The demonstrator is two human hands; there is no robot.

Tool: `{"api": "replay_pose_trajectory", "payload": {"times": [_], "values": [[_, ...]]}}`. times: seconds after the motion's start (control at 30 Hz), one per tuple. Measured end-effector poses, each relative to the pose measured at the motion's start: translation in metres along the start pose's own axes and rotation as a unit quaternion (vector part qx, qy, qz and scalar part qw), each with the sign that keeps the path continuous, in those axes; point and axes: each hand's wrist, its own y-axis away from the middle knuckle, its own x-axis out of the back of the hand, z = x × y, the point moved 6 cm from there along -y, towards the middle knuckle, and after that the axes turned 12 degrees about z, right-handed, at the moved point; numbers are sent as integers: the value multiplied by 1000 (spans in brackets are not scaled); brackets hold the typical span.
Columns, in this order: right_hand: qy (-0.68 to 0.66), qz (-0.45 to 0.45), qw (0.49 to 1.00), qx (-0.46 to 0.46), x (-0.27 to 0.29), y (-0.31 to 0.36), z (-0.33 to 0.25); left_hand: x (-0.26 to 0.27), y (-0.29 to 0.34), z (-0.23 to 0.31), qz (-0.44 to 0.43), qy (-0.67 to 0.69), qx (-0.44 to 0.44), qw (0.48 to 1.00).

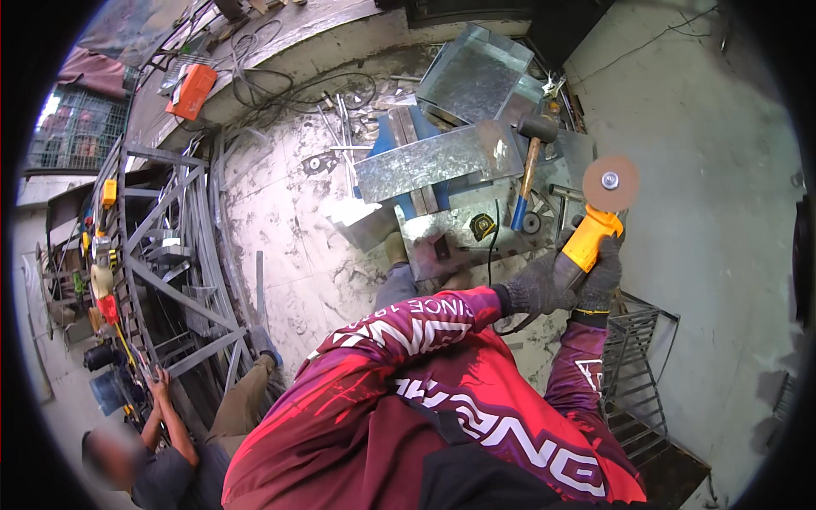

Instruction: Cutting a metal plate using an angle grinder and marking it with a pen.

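Note:
In both gloved hands I hold a yellow angle grinder (588,240) with a brown disc (610,184) facing up, over the right side of the work table. My left hand (540,287) wraps the dark lower body of the tool. My right hand (602,272) is closed around it from the other side, near the yellow head. A black cord loops below my left hand. Left of the grinder lies a hammer (529,170) with a wooden handle and blue grip. A bent sheet-metal piece (438,161) sits across the blue vise (404,127).
A black tape measure (483,226) and a small round disc (531,223) lie on the metal table top (425,229). A sheet-metal tray (478,72) stands behind. Steel frames (183,255) line the left, where another person (170,442) crouches. A metal rack (637,357) stands right.

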Motion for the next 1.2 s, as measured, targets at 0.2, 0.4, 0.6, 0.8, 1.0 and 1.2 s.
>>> {"api": "replay_pose_trajectory", "payload": {"times": [0.2,0.4,0.6,0.8,1.0,1.2], "values": [[158,110,980,-53,1,-12,25,90,-8,-4,-42,-199,-56,978],[283,53,957,-28,-16,1,29,318,52,-4,308,-570,-259,716],[379,46,923,-49,-29,16,46,337,32,-59,182,-491,-232,820],[399,38,913,-78,-25,17,61,311,16,-42,188,-486,-251,816],[429,-12,902,-54,-40,15,69,291,15,-19,207,-583,-214,756],[426,-37,902,-51,-51,12,85,303,1,-43,237,-531,-249,775]]}}
